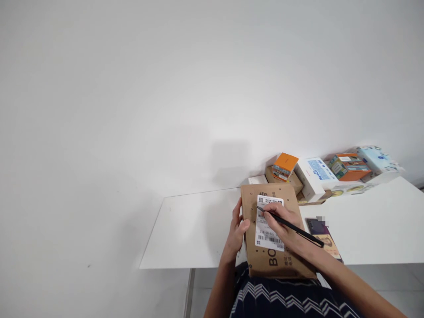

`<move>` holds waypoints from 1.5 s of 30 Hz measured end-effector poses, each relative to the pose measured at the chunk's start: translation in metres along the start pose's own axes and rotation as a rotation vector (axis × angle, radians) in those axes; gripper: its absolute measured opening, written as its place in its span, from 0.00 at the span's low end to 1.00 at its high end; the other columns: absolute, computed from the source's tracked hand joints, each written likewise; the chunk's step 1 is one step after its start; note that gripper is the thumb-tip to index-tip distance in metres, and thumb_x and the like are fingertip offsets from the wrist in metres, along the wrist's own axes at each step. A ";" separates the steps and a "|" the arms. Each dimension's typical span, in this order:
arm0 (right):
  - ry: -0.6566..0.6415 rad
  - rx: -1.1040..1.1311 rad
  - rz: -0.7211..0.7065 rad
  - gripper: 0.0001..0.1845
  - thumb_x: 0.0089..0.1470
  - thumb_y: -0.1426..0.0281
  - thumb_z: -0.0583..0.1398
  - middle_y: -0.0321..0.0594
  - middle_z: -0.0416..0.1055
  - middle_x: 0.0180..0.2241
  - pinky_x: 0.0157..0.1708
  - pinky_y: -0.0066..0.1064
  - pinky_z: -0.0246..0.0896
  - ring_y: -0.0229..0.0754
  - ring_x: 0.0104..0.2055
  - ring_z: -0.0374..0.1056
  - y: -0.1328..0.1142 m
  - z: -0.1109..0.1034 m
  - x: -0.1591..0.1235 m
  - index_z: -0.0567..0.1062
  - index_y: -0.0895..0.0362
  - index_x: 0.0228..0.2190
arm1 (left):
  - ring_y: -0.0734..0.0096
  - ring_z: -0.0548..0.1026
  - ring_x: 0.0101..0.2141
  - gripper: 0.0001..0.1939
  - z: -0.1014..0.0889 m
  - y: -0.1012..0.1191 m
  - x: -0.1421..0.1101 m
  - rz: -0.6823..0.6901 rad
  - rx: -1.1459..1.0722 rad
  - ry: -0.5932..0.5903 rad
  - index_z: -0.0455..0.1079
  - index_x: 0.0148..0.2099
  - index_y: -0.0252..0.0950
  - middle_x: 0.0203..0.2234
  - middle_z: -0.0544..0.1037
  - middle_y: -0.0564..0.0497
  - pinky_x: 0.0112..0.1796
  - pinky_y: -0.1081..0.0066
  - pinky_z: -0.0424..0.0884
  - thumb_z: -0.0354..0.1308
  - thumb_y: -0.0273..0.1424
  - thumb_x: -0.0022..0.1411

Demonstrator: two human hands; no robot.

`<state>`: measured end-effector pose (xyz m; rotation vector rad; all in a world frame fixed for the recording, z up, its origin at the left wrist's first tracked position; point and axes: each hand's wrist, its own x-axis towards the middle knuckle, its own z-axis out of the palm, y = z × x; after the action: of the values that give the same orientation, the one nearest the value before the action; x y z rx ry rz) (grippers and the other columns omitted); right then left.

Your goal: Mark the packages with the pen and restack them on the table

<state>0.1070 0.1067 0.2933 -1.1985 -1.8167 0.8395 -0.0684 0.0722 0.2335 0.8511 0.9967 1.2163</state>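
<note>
A brown cardboard box (265,263) with dark printing leans up from the table's front edge near my body. My left hand (236,229) grips its left side, thumb on the front face and fingers around the edge. On that face is a white shipping label (263,232) with barcodes and small print. Pinched in my right hand (280,218) is a black pen (298,230). Its tip meets or hovers just over the label's upper left edge; contact is hard to tell. The right hand covers part of the label.
A white table (185,234) stands against a plain wall. Along its back are an orange box (285,163), a white box (309,185), an orange patterned box (351,167) and a light blue box (379,159). A phone (319,227) lies right of the cardboard box.
</note>
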 end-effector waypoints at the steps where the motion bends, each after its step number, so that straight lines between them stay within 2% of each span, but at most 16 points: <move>1: -0.001 -0.002 -0.011 0.06 0.56 0.66 0.56 0.37 0.75 0.32 0.35 0.31 0.66 0.42 0.35 0.71 0.001 0.001 0.000 0.74 0.52 0.34 | 0.51 0.72 0.50 0.42 0.000 0.000 0.000 0.004 0.005 0.004 0.45 0.68 0.46 0.55 0.70 0.44 0.45 0.59 0.71 0.59 0.44 0.58; 5: 0.003 -0.009 -0.046 0.07 0.57 0.66 0.56 0.38 0.75 0.33 0.36 0.32 0.66 0.41 0.35 0.71 0.007 0.005 -0.001 0.74 0.52 0.35 | 0.51 0.69 0.52 0.41 0.000 -0.001 0.000 0.022 0.022 0.021 0.48 0.68 0.47 0.60 0.65 0.45 0.48 0.59 0.70 0.60 0.44 0.57; 11: -0.018 -0.034 -0.062 0.09 0.59 0.65 0.54 0.39 0.75 0.33 0.37 0.34 0.67 0.42 0.35 0.71 0.011 0.006 -0.002 0.73 0.52 0.36 | 0.52 0.70 0.52 0.42 -0.001 -0.003 0.000 0.030 0.042 0.036 0.48 0.68 0.48 0.60 0.64 0.45 0.49 0.58 0.70 0.61 0.46 0.55; 18: -0.048 -0.032 -0.061 0.09 0.58 0.65 0.54 0.39 0.75 0.33 0.38 0.34 0.66 0.42 0.35 0.70 0.007 0.004 0.000 0.73 0.53 0.35 | 0.51 0.70 0.51 0.42 -0.002 -0.003 -0.001 0.036 0.069 0.039 0.48 0.68 0.47 0.60 0.64 0.45 0.48 0.57 0.70 0.60 0.47 0.55; 26: -0.057 -0.006 0.002 0.09 0.57 0.65 0.54 0.38 0.75 0.32 0.34 0.32 0.65 0.41 0.33 0.70 -0.005 -0.002 0.004 0.73 0.54 0.33 | 0.51 0.70 0.52 0.43 0.001 0.000 -0.001 0.021 0.047 0.041 0.47 0.68 0.46 0.61 0.63 0.44 0.47 0.58 0.71 0.60 0.47 0.55; 29: 0.003 0.088 0.048 0.08 0.57 0.64 0.56 0.38 0.74 0.31 0.34 0.32 0.65 0.41 0.33 0.70 -0.003 -0.003 0.002 0.73 0.54 0.33 | 0.51 0.70 0.52 0.43 0.001 0.000 -0.001 0.025 0.041 0.047 0.47 0.68 0.45 0.60 0.65 0.44 0.48 0.58 0.70 0.60 0.47 0.56; 32: 0.172 0.329 0.130 0.07 0.57 0.63 0.57 0.36 0.74 0.29 0.30 0.30 0.65 0.38 0.29 0.69 0.006 -0.006 -0.002 0.71 0.53 0.34 | 0.50 0.71 0.51 0.43 0.000 -0.002 0.000 0.036 0.042 0.060 0.46 0.68 0.45 0.58 0.68 0.43 0.48 0.57 0.70 0.60 0.47 0.56; 36: 0.475 0.658 0.156 0.07 0.57 0.63 0.56 0.34 0.73 0.27 0.24 0.29 0.62 0.37 0.23 0.66 0.029 -0.020 -0.009 0.68 0.52 0.37 | 0.48 0.71 0.51 0.43 0.000 0.000 -0.002 0.054 0.023 0.061 0.44 0.69 0.43 0.58 0.68 0.42 0.48 0.56 0.70 0.58 0.47 0.58; 37: 0.524 0.657 0.176 0.08 0.58 0.62 0.56 0.35 0.73 0.28 0.24 0.29 0.62 0.37 0.23 0.66 0.039 -0.025 -0.012 0.68 0.53 0.37 | 0.48 0.71 0.52 0.43 0.000 0.001 -0.002 0.059 0.012 0.056 0.43 0.69 0.43 0.58 0.67 0.42 0.48 0.56 0.70 0.58 0.46 0.58; 39: 0.551 0.515 0.273 0.10 0.58 0.61 0.55 0.36 0.73 0.29 0.25 0.30 0.62 0.37 0.25 0.66 0.067 -0.032 -0.020 0.69 0.54 0.36 | 0.49 0.70 0.53 0.42 -0.001 0.002 -0.003 0.077 -0.013 0.046 0.43 0.69 0.43 0.59 0.67 0.42 0.49 0.56 0.69 0.58 0.45 0.59; 40: 0.522 0.386 0.333 0.11 0.58 0.60 0.55 0.37 0.72 0.29 0.27 0.30 0.63 0.38 0.25 0.66 0.085 -0.033 -0.026 0.69 0.54 0.36 | 0.49 0.70 0.53 0.42 -0.001 0.002 -0.003 0.088 -0.023 0.045 0.43 0.69 0.43 0.59 0.66 0.42 0.49 0.56 0.69 0.58 0.44 0.59; 42: 0.376 0.059 0.465 0.12 0.57 0.61 0.55 0.39 0.73 0.29 0.29 0.32 0.63 0.40 0.27 0.68 0.129 -0.029 -0.041 0.70 0.56 0.38 | 0.50 0.70 0.53 0.41 -0.003 0.001 -0.003 0.102 -0.027 0.054 0.44 0.69 0.43 0.59 0.67 0.43 0.50 0.56 0.69 0.58 0.44 0.60; 45: -0.020 -0.325 0.458 0.16 0.56 0.74 0.50 0.52 0.73 0.38 0.36 0.35 0.63 0.43 0.32 0.70 0.193 -0.009 -0.066 0.70 0.62 0.45 | 0.50 0.70 0.54 0.40 -0.006 0.000 -0.002 0.102 -0.014 0.069 0.44 0.69 0.43 0.58 0.68 0.43 0.50 0.56 0.68 0.57 0.44 0.60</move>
<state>0.2112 0.1102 0.1180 -1.8680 -1.7642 0.8198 -0.0742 0.0705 0.2322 0.8623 1.0085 1.3458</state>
